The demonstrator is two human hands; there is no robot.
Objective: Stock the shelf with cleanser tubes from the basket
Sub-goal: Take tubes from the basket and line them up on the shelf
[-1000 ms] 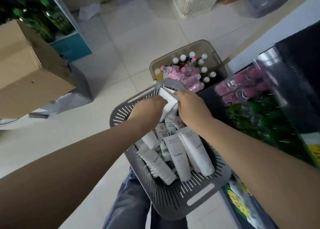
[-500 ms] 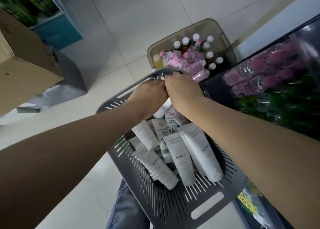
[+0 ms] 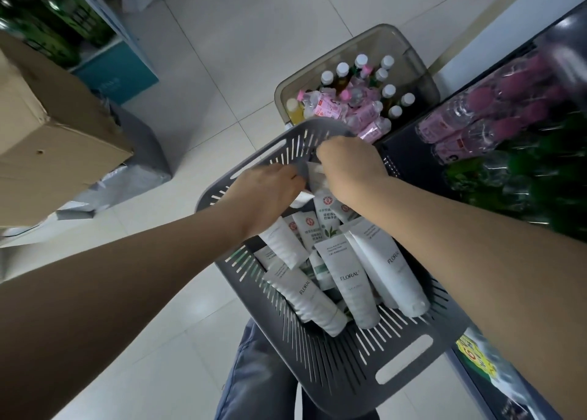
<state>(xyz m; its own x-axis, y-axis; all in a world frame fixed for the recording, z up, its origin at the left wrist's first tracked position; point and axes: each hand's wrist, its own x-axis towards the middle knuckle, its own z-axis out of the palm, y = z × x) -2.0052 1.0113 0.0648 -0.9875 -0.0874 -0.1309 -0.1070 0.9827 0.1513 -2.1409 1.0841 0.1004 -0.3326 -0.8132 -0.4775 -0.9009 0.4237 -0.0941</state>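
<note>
A grey slotted basket (image 3: 365, 349) sits below me, filled with several white cleanser tubes (image 3: 347, 270), some marked FLORAL. My left hand (image 3: 266, 194) and my right hand (image 3: 349, 168) are both at the far end of the basket, fingers curled round upright white tubes (image 3: 317, 181) held between them. The fingertips are hidden behind the hands. The shelf (image 3: 521, 152) stands to the right, holding pink and green bottles.
A brown translucent bin (image 3: 416, 57) of small bottles stands on the tiled floor beyond the basket. A cardboard box (image 3: 47, 133) sits at the left, in front of a shelf of green bottles. My jeans-clad legs (image 3: 254, 378) are under the basket.
The view tilted slightly. My hands, pressed together half a second ago, have drawn a little apart, the left hand lower and leftward, still holding tubes at the basket's far end.
</note>
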